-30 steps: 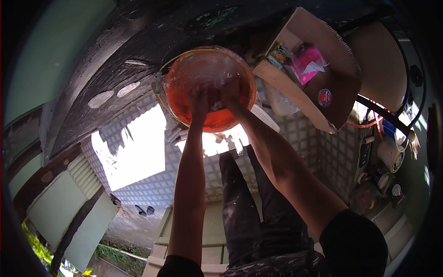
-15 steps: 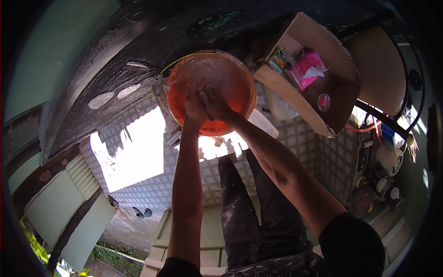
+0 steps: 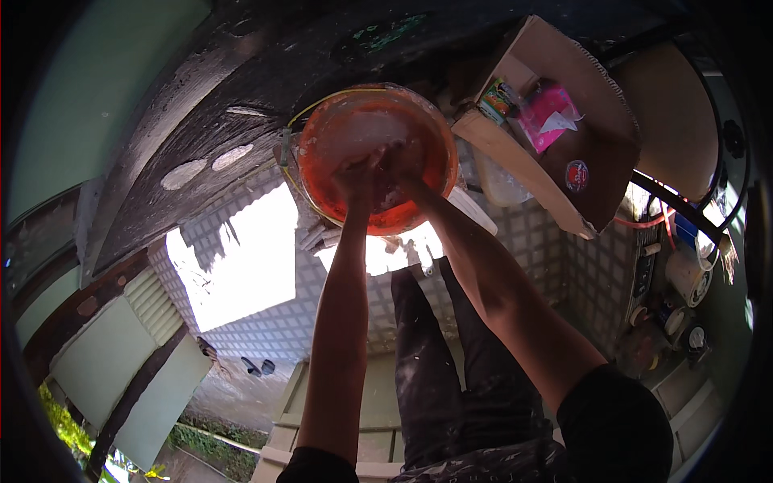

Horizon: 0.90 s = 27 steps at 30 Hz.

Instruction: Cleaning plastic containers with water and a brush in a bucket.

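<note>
Both my hands are down inside an orange bucket (image 3: 445, 153) with pale smears on its inner wall and a thin yellow handle along its rim. Cloudy, whitish liquid seems to lie in it. My left hand (image 3: 354, 179) is low on the left side of the bucket, fingers curled inward. Close by on the right, my right hand (image 3: 407, 161) has its fingers bent toward the left one. Something dark and wet-looking shows between them, too shaded to name.
Right of the bucket stands an open cardboard box (image 3: 503, 173) holding a pink packet (image 3: 547, 113) and a small green-yellow packet (image 3: 498, 98). A pale plastic container (image 3: 503, 183) sits under the box's edge. Dark boards (image 3: 233, 121) lie at the left, above a checkered tiled floor (image 3: 322, 310).
My hands, pressed together before, have come slightly apart inside the bucket. The right one has shifted right and its fingers are bent. The whole view has shifted slightly.
</note>
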### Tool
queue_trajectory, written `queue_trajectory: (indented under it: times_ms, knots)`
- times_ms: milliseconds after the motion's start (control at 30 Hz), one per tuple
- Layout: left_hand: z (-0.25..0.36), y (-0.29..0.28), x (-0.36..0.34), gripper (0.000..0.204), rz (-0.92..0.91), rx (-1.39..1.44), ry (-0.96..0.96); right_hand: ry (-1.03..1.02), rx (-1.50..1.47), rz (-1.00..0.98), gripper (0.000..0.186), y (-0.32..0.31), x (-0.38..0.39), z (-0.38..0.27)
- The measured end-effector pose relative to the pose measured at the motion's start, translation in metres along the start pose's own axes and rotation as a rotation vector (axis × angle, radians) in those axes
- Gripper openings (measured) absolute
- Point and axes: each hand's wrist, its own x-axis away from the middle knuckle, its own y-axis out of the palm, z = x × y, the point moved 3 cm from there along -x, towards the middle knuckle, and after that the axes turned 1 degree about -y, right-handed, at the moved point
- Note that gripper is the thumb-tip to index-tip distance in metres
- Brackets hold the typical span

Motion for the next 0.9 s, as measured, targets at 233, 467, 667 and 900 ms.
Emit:
queue_trajectory:
  times_ms: [233,467,667,900]
  knots:
    - [0.022,-0.002,-0.008,0.019,-0.067,-0.165,0.068,0.213,-0.178,-0.085,0.041,-0.003,-0.005,-0.006]
    - [-0.005,-0.011,-0.019,0.013,-0.007,0.119,-0.122,0.312,-0.322,-0.23,0.039,0.031,0.007,0.027]
    - [-0.003,-0.018,0.004,0.02,-0.257,0.174,-0.14,0.449,-0.472,-0.146,0.047,0.051,0.006,0.076]
    - [-0.056,-0.019,-0.042,0.029,-0.006,-0.012,-0.34,0.403,-0.259,-0.475,0.069,0.007,0.004,-0.006]
